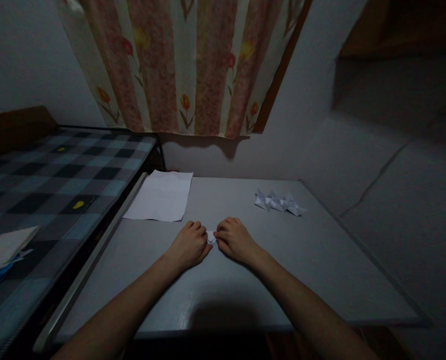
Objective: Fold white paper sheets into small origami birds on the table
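A small folded piece of white paper (211, 236) lies on the table between my two hands, mostly covered by fingers. My left hand (191, 243) is closed on its left side, fingers curled and thumb low against the fold. From the other side my right hand (235, 239) pinches the right edge of the same paper. Beyond my right hand, several folded white paper figures (278, 201) with pointed tips stand in a row. Flat at the back left of the table is a stack or sheet of white paper (162, 196).
The grey table (283, 270) meets the wall at the back and right. At left is a bed with a checked cover (95, 160), bearing a booklet (8, 245) and something blue. A flowered curtain (185, 65) hangs above. A wooden shelf (403, 42) juts out at upper right.
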The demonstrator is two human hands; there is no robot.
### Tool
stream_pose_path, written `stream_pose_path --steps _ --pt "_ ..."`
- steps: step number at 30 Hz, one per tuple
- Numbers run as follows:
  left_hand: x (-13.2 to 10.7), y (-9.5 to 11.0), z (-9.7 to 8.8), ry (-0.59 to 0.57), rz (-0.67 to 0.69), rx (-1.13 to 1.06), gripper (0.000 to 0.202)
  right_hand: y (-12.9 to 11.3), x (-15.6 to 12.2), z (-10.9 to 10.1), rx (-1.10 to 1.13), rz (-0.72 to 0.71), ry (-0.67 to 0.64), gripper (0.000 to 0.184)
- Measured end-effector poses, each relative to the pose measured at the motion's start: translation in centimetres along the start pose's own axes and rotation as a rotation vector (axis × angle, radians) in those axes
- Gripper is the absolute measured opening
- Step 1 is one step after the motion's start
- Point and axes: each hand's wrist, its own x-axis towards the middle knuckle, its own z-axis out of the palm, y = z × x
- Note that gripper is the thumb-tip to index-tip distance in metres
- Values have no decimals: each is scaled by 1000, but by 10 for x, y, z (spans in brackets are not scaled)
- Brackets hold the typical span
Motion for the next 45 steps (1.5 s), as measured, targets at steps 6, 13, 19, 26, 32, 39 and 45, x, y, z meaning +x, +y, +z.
stream_pose_path --steps 6,13,19,26,32,39,45 --pt "1 -3 11 46 39 22 21 -5 0 -8 -51 -19 -71 13" --pt "2 -3 20 112 116 72 18 0 -1 -3 -9 7 -69 20" --pt "5 -6 18 127 60 7 15 4 1 8 -10 26 12 28" --pt "7 -9 17 112 7 -19 17 -2 6 13 -168 -67 59 21" --pt "5 -12 20 134 -3 -55 21 0 4 18 -241 -155 123 25" --pt "1 -12 10 85 -11 -125 23 -2 4 17 -255 -127 108 21" --pt "-1 -13 4 24 -17 -188 22 -2 5 16 -206 -103 123 20"
